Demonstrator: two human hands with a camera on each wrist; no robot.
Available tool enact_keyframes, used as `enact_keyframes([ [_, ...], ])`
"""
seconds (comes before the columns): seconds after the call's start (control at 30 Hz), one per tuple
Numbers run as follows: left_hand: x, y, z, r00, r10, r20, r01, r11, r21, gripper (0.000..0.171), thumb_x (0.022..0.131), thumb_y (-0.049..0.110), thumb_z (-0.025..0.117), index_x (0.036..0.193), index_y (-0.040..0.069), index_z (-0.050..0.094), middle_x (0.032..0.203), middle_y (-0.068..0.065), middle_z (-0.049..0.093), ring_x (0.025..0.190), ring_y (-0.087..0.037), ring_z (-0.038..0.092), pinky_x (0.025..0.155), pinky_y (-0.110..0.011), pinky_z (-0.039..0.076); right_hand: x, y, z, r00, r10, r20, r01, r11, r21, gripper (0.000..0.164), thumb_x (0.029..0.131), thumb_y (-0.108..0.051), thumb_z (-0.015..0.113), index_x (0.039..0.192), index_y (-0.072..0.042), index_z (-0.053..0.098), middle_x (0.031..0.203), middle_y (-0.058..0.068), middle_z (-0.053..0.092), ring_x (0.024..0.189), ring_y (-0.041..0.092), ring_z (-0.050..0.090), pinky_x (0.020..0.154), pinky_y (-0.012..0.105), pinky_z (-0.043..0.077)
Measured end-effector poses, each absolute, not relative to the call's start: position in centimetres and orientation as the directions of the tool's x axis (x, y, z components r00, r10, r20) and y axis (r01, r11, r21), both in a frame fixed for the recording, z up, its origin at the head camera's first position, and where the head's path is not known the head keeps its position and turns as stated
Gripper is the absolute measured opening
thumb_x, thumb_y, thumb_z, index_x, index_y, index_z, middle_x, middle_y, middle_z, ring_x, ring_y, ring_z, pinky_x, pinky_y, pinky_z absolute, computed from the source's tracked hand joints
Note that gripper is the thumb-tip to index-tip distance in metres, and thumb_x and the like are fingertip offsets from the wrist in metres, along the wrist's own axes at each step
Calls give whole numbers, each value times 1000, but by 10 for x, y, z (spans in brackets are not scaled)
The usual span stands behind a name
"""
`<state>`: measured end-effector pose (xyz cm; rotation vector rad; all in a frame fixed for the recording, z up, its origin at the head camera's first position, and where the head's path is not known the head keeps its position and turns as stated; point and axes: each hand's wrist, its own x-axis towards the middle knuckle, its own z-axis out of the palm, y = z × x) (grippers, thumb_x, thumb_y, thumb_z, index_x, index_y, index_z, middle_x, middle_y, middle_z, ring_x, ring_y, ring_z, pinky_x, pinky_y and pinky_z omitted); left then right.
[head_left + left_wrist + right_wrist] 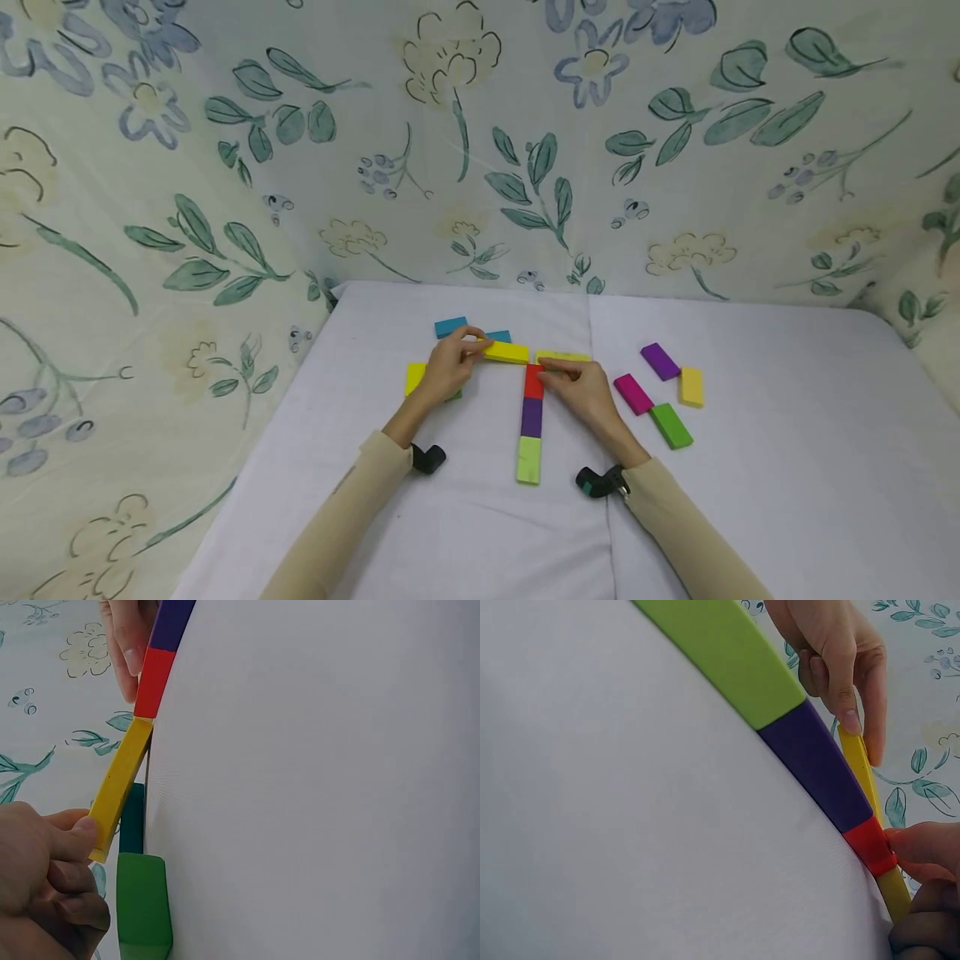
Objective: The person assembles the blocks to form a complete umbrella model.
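My left hand [450,367] pinches the left end of a yellow block [508,353] between thumb and fingers. The block's other end lies close to the far end of a red block [534,383]. Thumb and forefinger of my right hand [581,392] grip the red block at its right edge, the other fingers curled under. Beyond that hand, a second yellow block [566,356] is partly covered by the fingers. Toward me from the red block, a purple block [532,417] and a light green block [528,461] continue a straight line, end to end.
Behind the left hand lie two blue blocks, one at the left [451,327]. Another yellow block [414,377] and a green block [144,907] are near the left wrist. Purple, yellow, pink [633,394] and green blocks lie right. Floral cloth [465,167] rises behind the white table [787,467].
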<state>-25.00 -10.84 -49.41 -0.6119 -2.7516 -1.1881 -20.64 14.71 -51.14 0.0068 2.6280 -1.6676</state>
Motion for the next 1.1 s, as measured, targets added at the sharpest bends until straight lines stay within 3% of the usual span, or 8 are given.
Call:
enact_keyframes([
  [0.43,-259,-103,-492,-902,385,196,411,626,662,29,99,1,66,124,12,76,126,-4,68,71,-12,47,62,-18,36,-207,149,-513,-999,-11,-39,31,420,-907,32,92,-30,79,123,-20,78,135,9,70,63,10,36,57,21,30],
  [0.57,-261,-104,-492,-902,390,188,410,631,659,29,98,2,68,124,13,77,126,-4,69,71,-12,47,62,-18,36,-206,149,-512,-999,-6,-42,36,420,-907,32,92,-29,79,123,-20,78,103,7,72,58,10,35,54,20,29],
  [0.67,-262,-103,-492,-905,386,177,401,640,655,29,98,3,68,124,13,77,126,-3,69,70,-11,47,62,-17,35,-206,149,-512,-999,-3,-41,36,417,-908,31,92,-28,79,122,-21,79,79,4,53,56,9,35,52,20,27],
  [0.8,-261,-103,-491,-909,382,170,394,648,652,27,98,5,69,122,12,77,126,-2,69,68,-11,47,60,-17,35,-206,149,-513,-1000,-7,-27,22,414,-910,31,92,-27,80,122,-20,79,83,5,54,56,9,35,52,20,28],
  [1.1,-260,-102,-491,-910,388,147,385,657,648,24,97,8,72,120,11,78,125,0,68,71,-12,50,62,-18,38,-206,149,-512,-999,-9,-31,25,414,-910,32,92,-27,80,123,-19,78,115,11,71,58,9,37,54,20,29],
])
